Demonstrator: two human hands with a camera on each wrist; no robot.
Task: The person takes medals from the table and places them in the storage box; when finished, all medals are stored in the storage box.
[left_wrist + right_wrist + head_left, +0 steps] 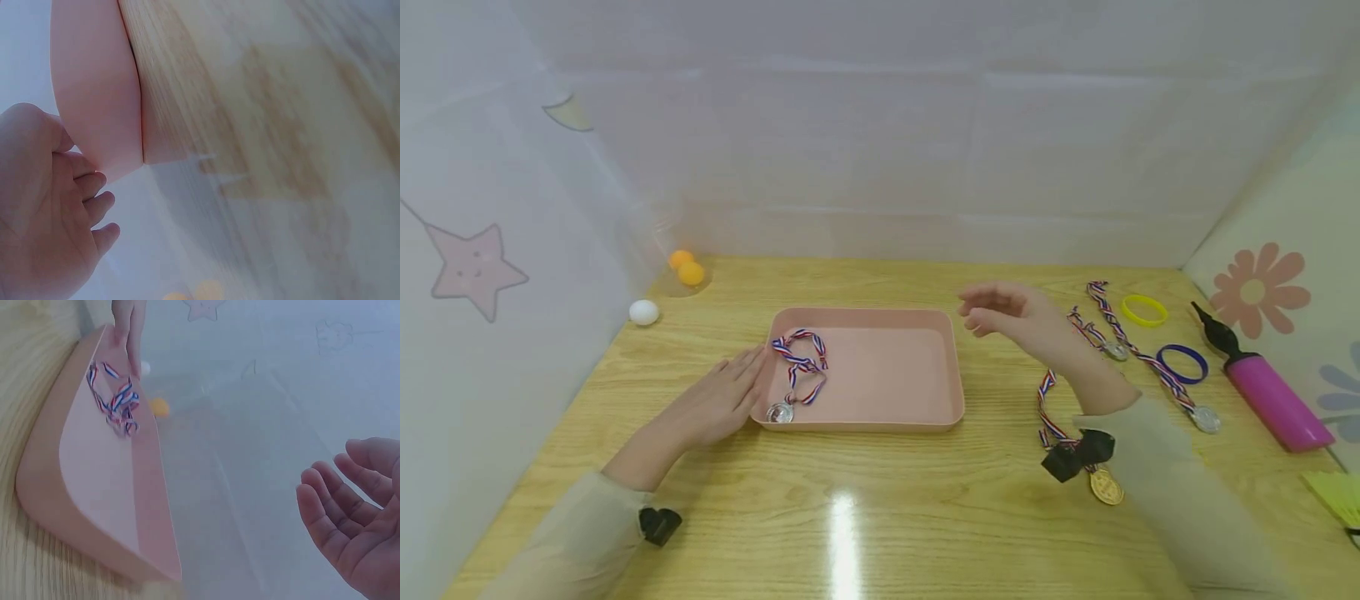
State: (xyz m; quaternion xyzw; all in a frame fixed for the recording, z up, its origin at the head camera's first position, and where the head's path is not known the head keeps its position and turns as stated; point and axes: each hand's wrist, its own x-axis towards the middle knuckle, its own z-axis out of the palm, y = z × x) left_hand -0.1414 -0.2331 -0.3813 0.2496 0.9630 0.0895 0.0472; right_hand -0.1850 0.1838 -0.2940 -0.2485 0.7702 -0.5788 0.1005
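Note:
A pink rectangular tray (887,375) stands on the wooden table, with a silver medal (780,412) on a red, white and blue ribbon at its left end. My left hand (724,398) touches the tray's left side with its fingers extended; the left wrist view shows the hand (53,206) against the pink wall. Beyond the tray's right edge, my right hand (1011,315) is raised with loosely bent fingers and holds nothing. The right wrist view shows that hand (356,512) apart from the tray (94,487). Near the right forearm lies a gold medal (1107,486), its ribbon partly hidden.
Two silver medals (1206,418) with ribbons, a yellow wristband (1144,310), a blue wristband (1182,364) and a magenta hand pump (1277,402) lie at right. Orange balls (691,273) in a clear container and a white ball (643,312) are at back left.

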